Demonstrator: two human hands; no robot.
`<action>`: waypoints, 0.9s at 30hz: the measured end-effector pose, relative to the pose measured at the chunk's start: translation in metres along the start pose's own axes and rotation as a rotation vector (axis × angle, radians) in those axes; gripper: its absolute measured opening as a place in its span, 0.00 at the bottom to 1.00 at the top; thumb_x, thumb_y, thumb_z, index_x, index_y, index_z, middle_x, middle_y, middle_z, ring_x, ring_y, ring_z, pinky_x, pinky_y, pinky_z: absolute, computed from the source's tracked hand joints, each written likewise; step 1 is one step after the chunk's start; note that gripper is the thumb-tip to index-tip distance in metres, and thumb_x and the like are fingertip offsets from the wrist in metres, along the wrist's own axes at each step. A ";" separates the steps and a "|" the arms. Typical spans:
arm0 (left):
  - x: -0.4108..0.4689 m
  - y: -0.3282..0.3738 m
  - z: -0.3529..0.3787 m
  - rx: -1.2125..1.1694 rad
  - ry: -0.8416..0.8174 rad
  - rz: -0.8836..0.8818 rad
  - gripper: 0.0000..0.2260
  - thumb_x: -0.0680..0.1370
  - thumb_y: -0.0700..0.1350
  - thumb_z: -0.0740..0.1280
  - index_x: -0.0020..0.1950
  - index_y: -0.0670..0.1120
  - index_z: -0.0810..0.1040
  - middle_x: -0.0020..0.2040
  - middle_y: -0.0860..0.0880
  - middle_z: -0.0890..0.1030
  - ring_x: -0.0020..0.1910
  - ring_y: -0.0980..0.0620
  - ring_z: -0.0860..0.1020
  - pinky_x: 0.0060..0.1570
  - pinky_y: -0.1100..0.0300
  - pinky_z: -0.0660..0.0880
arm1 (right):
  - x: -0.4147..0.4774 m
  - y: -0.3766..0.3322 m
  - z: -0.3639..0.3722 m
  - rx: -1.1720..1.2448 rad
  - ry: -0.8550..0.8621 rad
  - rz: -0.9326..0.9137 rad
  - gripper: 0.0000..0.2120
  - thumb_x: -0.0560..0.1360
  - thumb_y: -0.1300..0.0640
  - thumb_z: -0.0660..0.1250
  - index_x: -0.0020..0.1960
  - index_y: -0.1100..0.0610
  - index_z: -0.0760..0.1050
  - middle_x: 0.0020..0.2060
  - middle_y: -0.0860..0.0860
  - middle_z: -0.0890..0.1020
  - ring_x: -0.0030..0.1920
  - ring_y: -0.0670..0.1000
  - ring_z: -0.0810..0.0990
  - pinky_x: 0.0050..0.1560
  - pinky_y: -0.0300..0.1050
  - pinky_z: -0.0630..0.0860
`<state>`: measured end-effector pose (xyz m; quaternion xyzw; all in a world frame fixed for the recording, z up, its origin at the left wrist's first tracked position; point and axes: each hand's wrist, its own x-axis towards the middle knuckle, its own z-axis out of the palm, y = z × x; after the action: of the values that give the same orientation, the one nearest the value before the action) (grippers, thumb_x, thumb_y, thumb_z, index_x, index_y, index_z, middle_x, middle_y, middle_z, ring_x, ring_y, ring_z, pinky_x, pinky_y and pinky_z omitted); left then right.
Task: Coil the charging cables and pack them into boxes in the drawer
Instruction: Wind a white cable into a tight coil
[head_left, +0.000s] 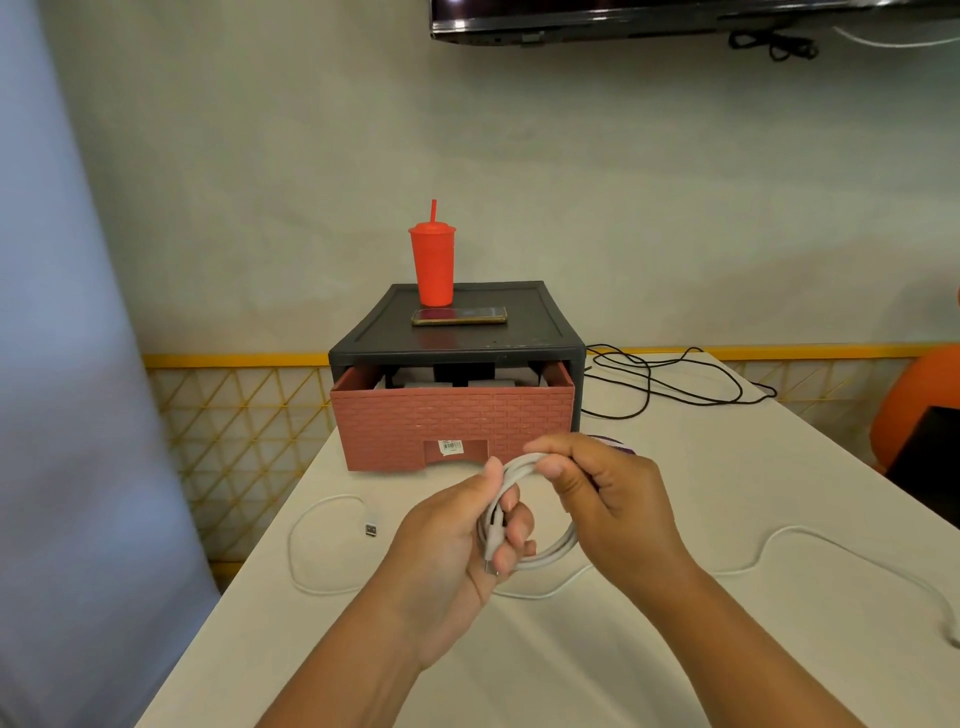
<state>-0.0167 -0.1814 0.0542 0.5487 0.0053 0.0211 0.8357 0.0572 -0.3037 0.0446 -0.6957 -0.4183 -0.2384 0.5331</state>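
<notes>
A home room: wall television (675, 18), red tumbler (432, 267).

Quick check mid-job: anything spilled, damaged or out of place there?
Nothing spilled or damaged. The red tumbler stands upright on the drawer unit. Only a black cable and a white cable sprawl uncoiled on the table. Left hand and right hand grip the white coil.

I see the cabinet (457, 343) standing far back on the table (571, 649), its drawer (452, 415) pulled out toward me with boxes (488, 383) inside. On the cabinet top, the cup (432, 265) stands behind the phone (459, 315). Right of the cabinet, the far cable (649, 384) sprawls on the table. Before the drawer, the left hand (447, 551) and right hand (608, 493) hold the coil (550, 551) between them above the table. The left cable (296, 519) loops on the table left of the hands, with a plug (371, 530) inside its loop. The right cable (831, 545) trails to the right edge.
</notes>
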 end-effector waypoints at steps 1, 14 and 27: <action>-0.001 0.000 0.001 0.042 0.021 0.014 0.13 0.71 0.53 0.60 0.36 0.43 0.70 0.25 0.49 0.69 0.22 0.54 0.63 0.38 0.60 0.72 | 0.001 0.000 -0.001 0.028 -0.008 -0.008 0.16 0.76 0.42 0.57 0.48 0.49 0.80 0.37 0.30 0.78 0.38 0.36 0.78 0.38 0.25 0.70; 0.003 -0.004 -0.015 0.616 -0.145 0.055 0.20 0.76 0.61 0.56 0.33 0.46 0.68 0.23 0.55 0.64 0.24 0.57 0.61 0.35 0.61 0.61 | 0.034 -0.027 -0.027 0.410 -0.292 0.297 0.12 0.75 0.64 0.62 0.40 0.52 0.79 0.26 0.40 0.77 0.30 0.38 0.74 0.35 0.28 0.69; 0.008 0.006 -0.017 0.347 0.171 0.214 0.16 0.73 0.56 0.56 0.34 0.44 0.65 0.22 0.54 0.63 0.23 0.58 0.60 0.38 0.56 0.63 | 0.016 -0.018 0.000 1.119 -0.198 0.894 0.13 0.75 0.66 0.55 0.44 0.63 0.79 0.36 0.57 0.82 0.33 0.52 0.81 0.38 0.44 0.80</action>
<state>-0.0098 -0.1627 0.0532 0.6778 0.0215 0.1552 0.7184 0.0507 -0.2972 0.0667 -0.4415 -0.1993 0.3168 0.8155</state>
